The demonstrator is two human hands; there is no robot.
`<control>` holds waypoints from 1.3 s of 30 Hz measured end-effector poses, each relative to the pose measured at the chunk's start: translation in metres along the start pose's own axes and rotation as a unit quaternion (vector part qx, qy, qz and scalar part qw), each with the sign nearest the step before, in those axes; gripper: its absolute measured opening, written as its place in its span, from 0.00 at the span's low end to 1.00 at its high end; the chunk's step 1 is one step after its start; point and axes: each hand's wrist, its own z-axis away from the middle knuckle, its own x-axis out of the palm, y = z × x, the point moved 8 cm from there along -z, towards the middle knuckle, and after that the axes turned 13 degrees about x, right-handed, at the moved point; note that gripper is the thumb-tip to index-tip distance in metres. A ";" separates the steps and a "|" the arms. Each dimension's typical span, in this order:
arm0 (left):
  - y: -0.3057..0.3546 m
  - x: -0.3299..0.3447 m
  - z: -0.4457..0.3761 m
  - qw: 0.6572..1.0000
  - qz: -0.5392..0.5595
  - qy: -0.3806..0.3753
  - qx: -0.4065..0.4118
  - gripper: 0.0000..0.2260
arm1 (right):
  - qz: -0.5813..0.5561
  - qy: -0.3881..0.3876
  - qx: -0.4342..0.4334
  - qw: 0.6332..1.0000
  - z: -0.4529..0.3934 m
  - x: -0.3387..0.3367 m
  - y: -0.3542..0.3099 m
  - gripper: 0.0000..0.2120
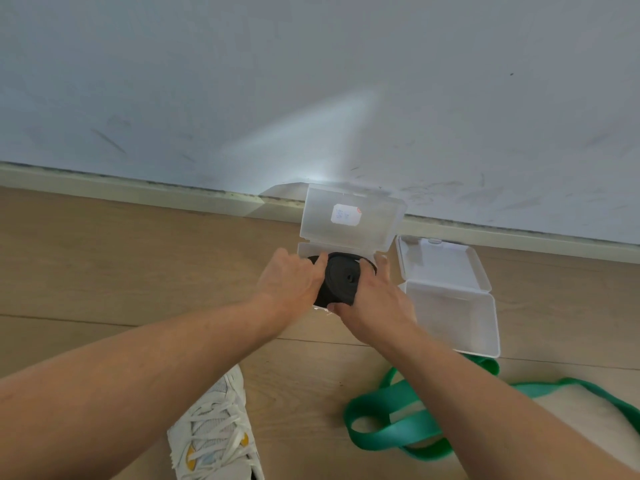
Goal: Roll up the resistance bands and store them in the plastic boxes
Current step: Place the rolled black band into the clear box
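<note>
Black rolled band (341,280), clamped between left hand (289,284) and right hand (372,299), sits partly in the open box (346,220) by the wall; storing step underway, next likely pressing it down, closing the lid.

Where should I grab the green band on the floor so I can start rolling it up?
Probably take the green band at the rounded loop end nearest your shoe, coming from above with the right hand. That end lies flat and clear on the floor; the far end tucks under the empty box, and your forearm hides the middle.
</note>
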 end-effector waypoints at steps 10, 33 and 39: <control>0.004 0.003 -0.003 0.998 0.044 0.027 0.022 0.27 | 0.066 -0.133 -0.030 0.988 -0.021 -0.005 -0.019 0.32; 0.004 -0.004 0.004 0.985 0.112 0.102 0.079 0.32 | -0.033 0.237 -0.156 0.958 0.020 -0.006 0.019 0.14; 0.015 0.001 -0.002 0.987 0.005 0.108 0.116 0.31 | 0.013 0.270 -0.220 0.937 0.012 -0.003 0.014 0.09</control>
